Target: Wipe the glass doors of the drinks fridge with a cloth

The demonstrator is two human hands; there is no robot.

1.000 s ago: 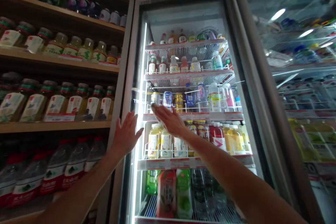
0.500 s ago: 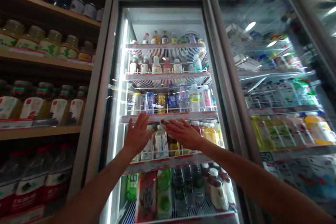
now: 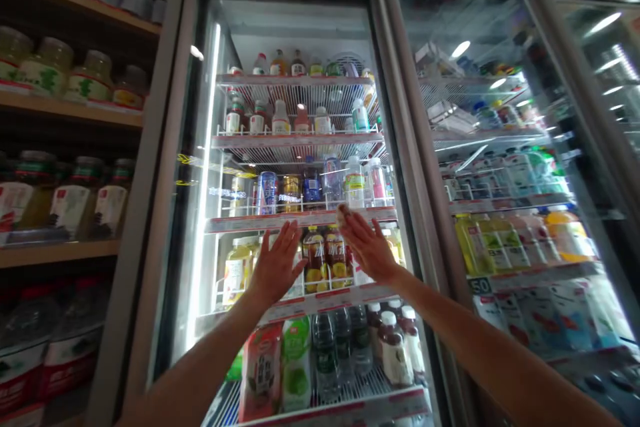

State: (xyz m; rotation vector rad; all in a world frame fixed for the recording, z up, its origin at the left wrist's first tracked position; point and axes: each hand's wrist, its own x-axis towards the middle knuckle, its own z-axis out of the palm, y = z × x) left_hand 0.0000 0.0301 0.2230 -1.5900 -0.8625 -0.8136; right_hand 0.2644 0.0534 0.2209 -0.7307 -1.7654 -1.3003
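Both arms reach forward toward the glass door of an upright drinks cooler (image 3: 280,310). My left hand (image 3: 274,265) has its fingers stretched and a little apart, with nothing seen in it. To its right, my right hand (image 3: 371,245) lies flat and tilted up to the left. At its fingertips shows a small pale-brown patch (image 3: 343,213); whether this is a cloth or a reflection, I cannot tell. Between the hands, brown drink bottles with yellow fruit labels (image 3: 314,257) stand behind the glass. Whether either palm touches the glass is unclear.
Inside the cooler, a red carton (image 3: 261,370), a green carton (image 3: 297,367) and dark bottles (image 3: 325,353) stand on the bottom shelf. Wooden shelves with jars (image 3: 45,70) line the left. More glass cooler doors (image 3: 480,33) run along the right, past an upright metal frame (image 3: 425,167).
My right hand has moved right and its fingers point more upward. My left hand has moved slightly right and stays spread. The view has shifted, so the cooler appears further left.
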